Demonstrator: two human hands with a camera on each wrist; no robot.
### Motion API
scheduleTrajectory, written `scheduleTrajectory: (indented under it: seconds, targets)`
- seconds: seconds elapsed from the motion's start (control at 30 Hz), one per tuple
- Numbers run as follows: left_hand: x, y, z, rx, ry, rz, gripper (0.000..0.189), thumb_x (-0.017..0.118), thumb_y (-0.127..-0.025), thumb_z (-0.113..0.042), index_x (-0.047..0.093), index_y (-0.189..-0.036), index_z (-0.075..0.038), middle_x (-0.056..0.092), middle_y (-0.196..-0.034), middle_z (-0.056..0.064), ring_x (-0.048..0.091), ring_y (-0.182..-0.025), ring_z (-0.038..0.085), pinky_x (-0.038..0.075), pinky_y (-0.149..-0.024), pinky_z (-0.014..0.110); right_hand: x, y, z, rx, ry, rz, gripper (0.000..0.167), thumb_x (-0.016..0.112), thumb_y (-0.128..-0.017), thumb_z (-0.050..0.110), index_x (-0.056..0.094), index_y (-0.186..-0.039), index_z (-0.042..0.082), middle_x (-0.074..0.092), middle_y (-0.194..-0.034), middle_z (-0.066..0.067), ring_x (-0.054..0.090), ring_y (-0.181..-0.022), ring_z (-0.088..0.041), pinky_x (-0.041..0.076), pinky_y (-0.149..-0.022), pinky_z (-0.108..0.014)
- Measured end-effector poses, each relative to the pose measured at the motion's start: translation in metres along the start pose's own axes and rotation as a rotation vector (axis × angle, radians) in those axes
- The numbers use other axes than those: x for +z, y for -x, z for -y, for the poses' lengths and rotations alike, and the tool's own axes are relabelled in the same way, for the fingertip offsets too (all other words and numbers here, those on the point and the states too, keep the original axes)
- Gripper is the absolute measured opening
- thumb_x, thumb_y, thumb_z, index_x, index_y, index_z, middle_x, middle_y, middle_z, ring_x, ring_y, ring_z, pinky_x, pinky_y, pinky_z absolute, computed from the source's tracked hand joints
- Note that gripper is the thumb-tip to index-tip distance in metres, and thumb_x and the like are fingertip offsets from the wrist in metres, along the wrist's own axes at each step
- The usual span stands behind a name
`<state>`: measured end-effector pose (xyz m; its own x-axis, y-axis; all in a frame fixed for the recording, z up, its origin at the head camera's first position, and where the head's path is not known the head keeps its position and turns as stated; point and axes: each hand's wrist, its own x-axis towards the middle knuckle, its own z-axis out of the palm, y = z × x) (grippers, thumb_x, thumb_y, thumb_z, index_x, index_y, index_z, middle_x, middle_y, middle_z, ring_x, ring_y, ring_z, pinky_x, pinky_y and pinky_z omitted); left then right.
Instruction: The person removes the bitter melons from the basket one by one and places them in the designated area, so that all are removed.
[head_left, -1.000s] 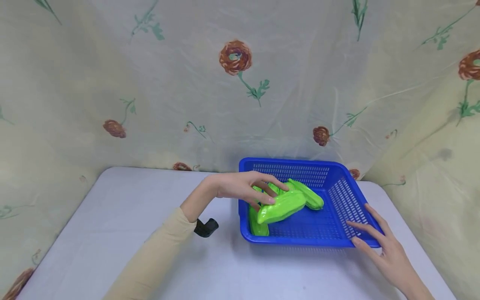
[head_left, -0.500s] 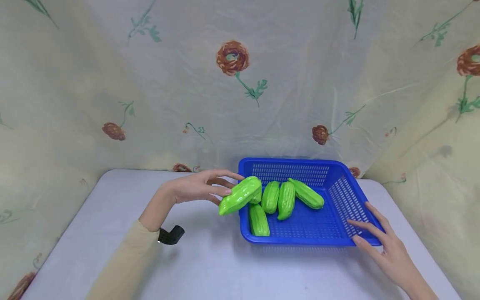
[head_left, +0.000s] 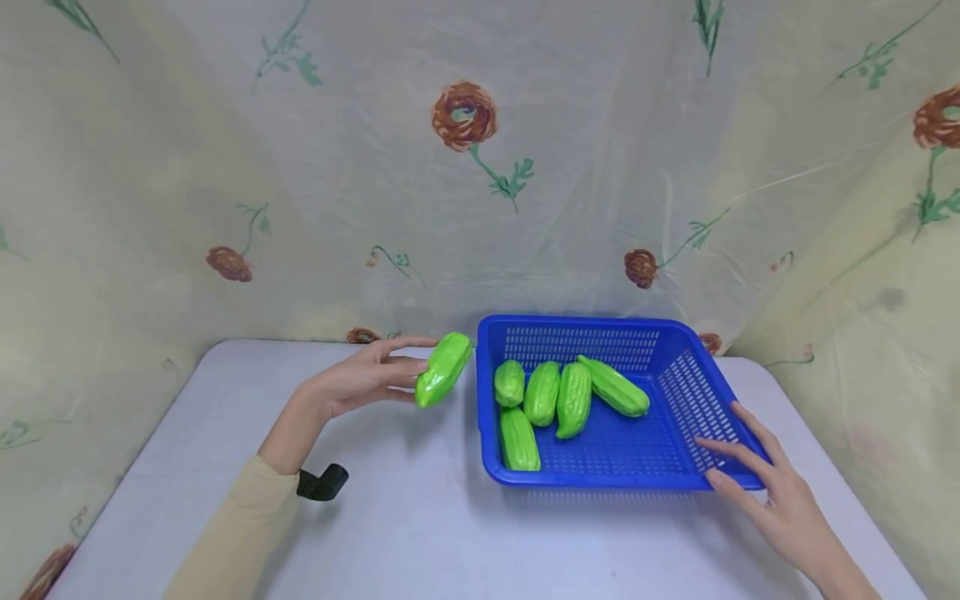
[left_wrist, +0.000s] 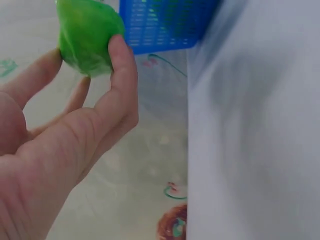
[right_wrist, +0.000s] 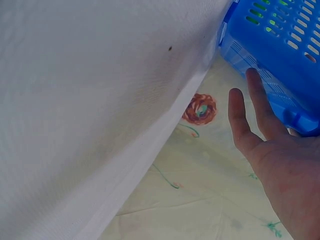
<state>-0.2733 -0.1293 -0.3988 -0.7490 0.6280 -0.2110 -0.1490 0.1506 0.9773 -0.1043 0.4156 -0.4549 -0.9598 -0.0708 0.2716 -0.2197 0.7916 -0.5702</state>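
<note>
A glossy green bitter melon (head_left: 444,369) is held at the fingertips of my left hand (head_left: 367,377), off the left side of the blue basket (head_left: 600,481). Above the table, the left wrist view has the same bitter melon (left_wrist: 90,37) pinched between thumb and fingers. Several more bitter melons (head_left: 573,400) lie in the basket, mostly in its left half. My right hand (head_left: 783,504) holds the basket's right front corner. One fingertip shows through the slots in the right wrist view, while two other fingers (right_wrist: 255,95) stretch along the outside of the wall.
A white-covered table (head_left: 420,533) carries the basket near its back edge. Behind and at both sides hangs a flowered curtain (head_left: 337,167). A black curved piece (head_left: 322,483) sticks out at the left wrist, beside the sleeve (head_left: 240,525).
My left hand has lifted the bitter melon out over the basket's left rim and carried it left, uncovering those inside. The right hand and basket have stayed in place.
</note>
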Motion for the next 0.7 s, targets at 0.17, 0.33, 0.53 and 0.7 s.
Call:
scheduleTrajectory:
  seconds: [0.17,0.33,0.53,0.7]
  targets:
    - [-0.002,-0.003,0.014,-0.027,0.062,-0.078,0.063,0.062,-0.111,-0.018,0.035,-0.168,-0.012,0.055,-0.154,0.022,0.069,-0.132,0.031,0.054,-0.117,0.053,0.000,-0.002,0.000,0.006,0.003,0.007,0.037,0.071,-0.104,0.021,0.070,-0.141,0.017,0.013,-0.184,-0.003,0.016,-0.162,-0.060,0.023,-0.105,-0.095]
    - [0.002,-0.011,0.028,-0.013,0.089,-0.149,0.064,0.058,-0.111,-0.012,0.028,-0.168,-0.004,0.056,-0.151,0.028,0.068,-0.131,0.035,0.055,-0.116,0.053,-0.001,-0.002,0.000,0.010,0.010,0.009,0.037,0.072,-0.104,0.021,0.070,-0.142,0.017,0.013,-0.184,-0.003,0.017,-0.162,-0.060,0.024,-0.104,-0.095]
    - [0.012,-0.022,0.036,-0.034,0.070,-0.242,0.066,0.059,-0.110,-0.013,0.028,-0.167,-0.003,0.060,-0.146,0.028,0.071,-0.124,0.029,0.058,-0.113,0.050,0.000,0.001,-0.003,-0.012,0.000,-0.009,0.038,0.072,-0.104,0.019,0.070,-0.141,0.018,0.014,-0.183,0.000,0.012,-0.167,-0.049,0.022,-0.108,-0.094]
    - [0.019,-0.028,0.037,-0.059,0.073,-0.289,0.065,0.061,-0.109,-0.013,0.031,-0.167,-0.004,0.062,-0.145,0.028,0.073,-0.115,0.021,0.062,-0.103,0.040,0.001,0.000,-0.002,-0.017,0.000,-0.012,0.037,0.072,-0.103,0.019,0.070,-0.141,0.017,0.015,-0.183,-0.001,0.014,-0.165,-0.054,0.022,-0.109,-0.094]
